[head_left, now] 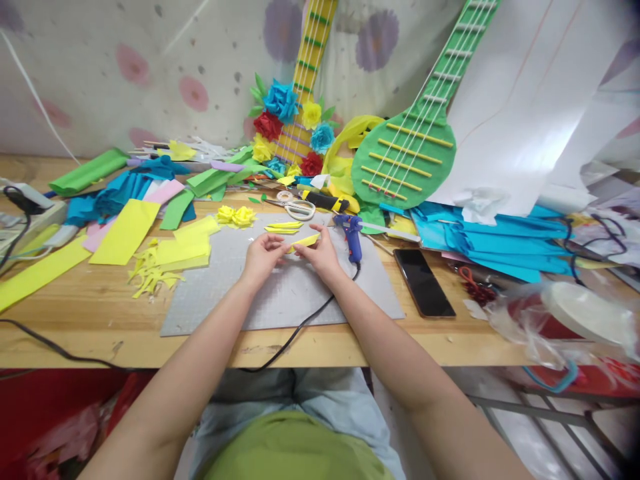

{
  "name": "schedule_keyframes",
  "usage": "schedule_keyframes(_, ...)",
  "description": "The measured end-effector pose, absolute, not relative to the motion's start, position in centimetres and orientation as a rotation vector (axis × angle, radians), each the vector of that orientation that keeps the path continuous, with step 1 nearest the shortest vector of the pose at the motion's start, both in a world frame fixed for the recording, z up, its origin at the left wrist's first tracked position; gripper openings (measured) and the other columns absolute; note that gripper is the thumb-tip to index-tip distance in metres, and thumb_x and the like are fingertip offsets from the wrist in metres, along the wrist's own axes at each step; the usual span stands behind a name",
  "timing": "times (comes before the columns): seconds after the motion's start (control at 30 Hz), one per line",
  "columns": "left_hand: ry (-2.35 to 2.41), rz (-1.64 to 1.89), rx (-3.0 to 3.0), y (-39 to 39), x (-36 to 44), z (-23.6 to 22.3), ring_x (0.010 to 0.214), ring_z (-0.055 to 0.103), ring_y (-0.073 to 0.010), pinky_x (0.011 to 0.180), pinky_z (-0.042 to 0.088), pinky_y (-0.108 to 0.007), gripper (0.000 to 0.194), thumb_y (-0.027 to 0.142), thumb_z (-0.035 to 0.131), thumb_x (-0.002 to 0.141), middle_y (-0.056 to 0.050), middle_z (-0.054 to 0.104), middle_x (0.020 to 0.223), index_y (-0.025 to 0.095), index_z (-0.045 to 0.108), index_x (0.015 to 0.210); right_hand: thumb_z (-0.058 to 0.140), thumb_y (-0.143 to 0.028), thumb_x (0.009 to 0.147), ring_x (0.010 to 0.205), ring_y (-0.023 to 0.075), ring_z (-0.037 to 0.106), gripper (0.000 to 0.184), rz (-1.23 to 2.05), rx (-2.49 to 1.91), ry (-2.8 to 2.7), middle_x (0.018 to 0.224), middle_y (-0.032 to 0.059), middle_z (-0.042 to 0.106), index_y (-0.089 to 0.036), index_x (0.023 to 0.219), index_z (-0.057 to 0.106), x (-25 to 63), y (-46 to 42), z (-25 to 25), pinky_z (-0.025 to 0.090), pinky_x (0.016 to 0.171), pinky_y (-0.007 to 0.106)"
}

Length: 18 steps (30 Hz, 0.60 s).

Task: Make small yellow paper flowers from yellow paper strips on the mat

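Between my two hands is a narrow folded strip of yellow crepe paper (pixel 306 243), pinched at both ends above a grey cutting mat (pixel 210 313). My left hand (pixel 265 255) has its fingers closed on the strip's left end. The fingers of my right hand (pixel 320 251) grip the right part. Just beyond them lie more folded yellow strips (pixel 284 227) and yellow paper flowers (pixel 236 217). A blue glue gun (pixel 351 239) rests right of my right hand, its black cord running down over the mat. White-handled scissors (pixel 299 209) lie behind the strips.
Yellow paper sheets (pixel 125 233) and shredded scraps (pixel 153 270) spread to the left. A phone (pixel 424 283) lies to the right, near blue crepe paper (pixel 495 237). A green paper instrument (pixel 405 160) and a flower-decorated yellow one (pixel 306 80) lean at the back.
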<state>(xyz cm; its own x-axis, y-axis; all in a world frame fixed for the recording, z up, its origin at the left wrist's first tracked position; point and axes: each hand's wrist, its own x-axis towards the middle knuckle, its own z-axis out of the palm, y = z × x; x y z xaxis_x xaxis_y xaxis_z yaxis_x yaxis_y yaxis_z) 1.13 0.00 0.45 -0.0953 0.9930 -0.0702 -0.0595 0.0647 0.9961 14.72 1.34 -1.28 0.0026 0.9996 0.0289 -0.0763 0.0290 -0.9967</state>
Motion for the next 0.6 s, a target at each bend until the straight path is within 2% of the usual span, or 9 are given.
schedule_keyframes(0.13,1.259,1.186,1.027,0.0,0.7,0.6,0.059,0.064,-0.0142,0.049,0.05,-0.022,0.03,0.025,0.075,0.055,-0.001,0.063,0.06,0.013,0.056,0.075,0.069,-0.024,0.057,0.051,0.0112,0.06,0.062,1.184,-1.141,-1.198,0.06,-0.0097,0.058,-0.022,0.109,0.034,14.9,1.2,-1.1,0.049,0.052,0.024)
schedule_keyframes(0.4,1.228,1.07,1.001,0.1,-0.1,1.0,0.061,0.066,-0.0167,0.049,0.051,-0.023,0.022,0.02,0.071,0.062,-0.005,0.066,0.066,0.01,0.062,0.079,0.07,-0.022,0.056,0.047,0.0094,0.057,0.06,1.204,-1.179,-1.219,0.058,-0.0099,0.057,-0.022,0.106,0.037,15.1,1.0,-0.8,0.045,0.049,0.021)
schedule_keyframes(0.53,1.28,1.103,0.984,0.1,0.0,0.9,0.06,0.065,-0.0156,0.049,0.051,-0.023,0.025,0.029,0.066,0.07,-0.006,0.066,0.068,0.01,0.062,0.084,0.069,-0.023,0.057,0.048,0.0098,0.057,0.058,1.217,-1.195,-1.211,0.058,-0.0097,0.057,-0.022,0.106,0.038,15.1,1.1,-1.0,0.045,0.049,0.022)
schedule_keyframes(0.6,1.284,1.119,1.014,0.0,0.1,0.9,0.062,0.065,-0.0154,0.05,0.052,-0.024,0.032,0.033,0.068,0.067,-0.005,0.066,0.07,0.011,0.061,0.089,0.069,-0.023,0.058,0.049,0.0105,0.057,0.058,1.232,-1.199,-1.216,0.059,-0.0095,0.057,-0.022,0.107,0.037,15.1,1.2,-1.1,0.046,0.05,0.023)
